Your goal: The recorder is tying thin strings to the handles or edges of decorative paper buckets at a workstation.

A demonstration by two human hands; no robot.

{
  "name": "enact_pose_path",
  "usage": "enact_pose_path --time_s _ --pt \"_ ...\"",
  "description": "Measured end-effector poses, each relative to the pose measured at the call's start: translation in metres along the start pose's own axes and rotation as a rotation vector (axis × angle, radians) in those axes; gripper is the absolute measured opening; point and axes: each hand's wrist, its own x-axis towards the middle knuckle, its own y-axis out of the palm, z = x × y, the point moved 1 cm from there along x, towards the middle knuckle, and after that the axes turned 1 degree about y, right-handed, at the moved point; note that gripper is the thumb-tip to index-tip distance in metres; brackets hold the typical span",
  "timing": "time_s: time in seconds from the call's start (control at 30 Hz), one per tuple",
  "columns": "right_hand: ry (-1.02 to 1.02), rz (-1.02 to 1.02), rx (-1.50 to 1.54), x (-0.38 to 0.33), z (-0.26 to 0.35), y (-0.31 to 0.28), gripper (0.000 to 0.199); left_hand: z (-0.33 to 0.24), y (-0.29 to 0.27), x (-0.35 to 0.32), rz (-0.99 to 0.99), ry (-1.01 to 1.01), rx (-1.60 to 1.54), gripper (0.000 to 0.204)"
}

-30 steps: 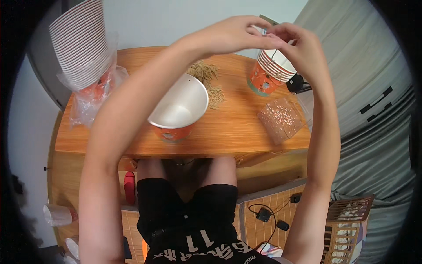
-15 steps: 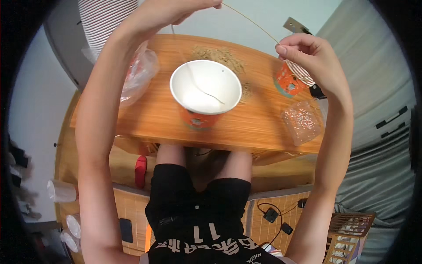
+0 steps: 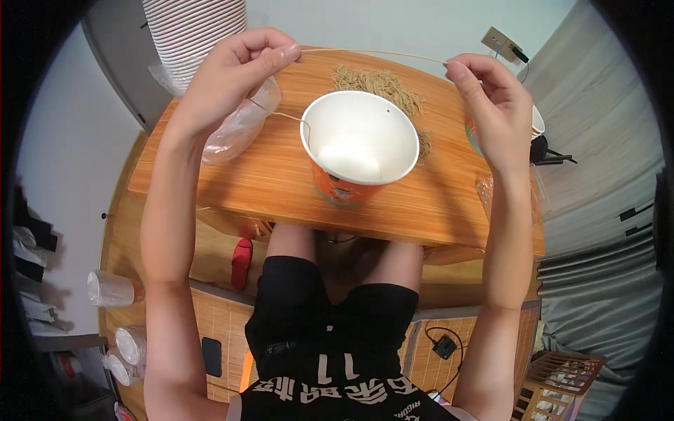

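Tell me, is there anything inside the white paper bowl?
No, the bowl shows only its bare white inside; the string runs above it.

We look down from a single wide fisheye camera on our own head, facing almost straight down past our raised forearms, which enter from the lower edge. The orange-brown wooden table [image 3: 267, 182] fills the upper middle of the frame, close below us, its straight edges bowing toward the rim. Our lap in black shorts [image 3: 330, 316] fills the lower centre.
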Motion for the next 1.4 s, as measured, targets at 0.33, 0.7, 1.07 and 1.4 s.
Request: enact_pose_path --time_s 0.33,0.7,1.07,1.4 --pt "-0.251 -0.021 0.108 -0.015 0.001 0.008 0.025 -0.002 0.001 -0.025 -0.016 0.105 -0.031 0.014" --pt "-0.177 -0.090 0.096 -0.015 0.005 0.037 0.041 0.021 -0.024 -0.037 -0.090 0.199 0.223 0.015" --pt "-0.600 0.201 -0.437 -0.044 0.031 0.096 0.017 0.020 0.040 -0.114 -0.506 0.408 0.369 0.034" --pt "-0.459 0.394 -0.254 -0.035 0.024 0.108 0.014 0.044 0.104 -0.109 -0.395 -0.016 -0.679 0.019"
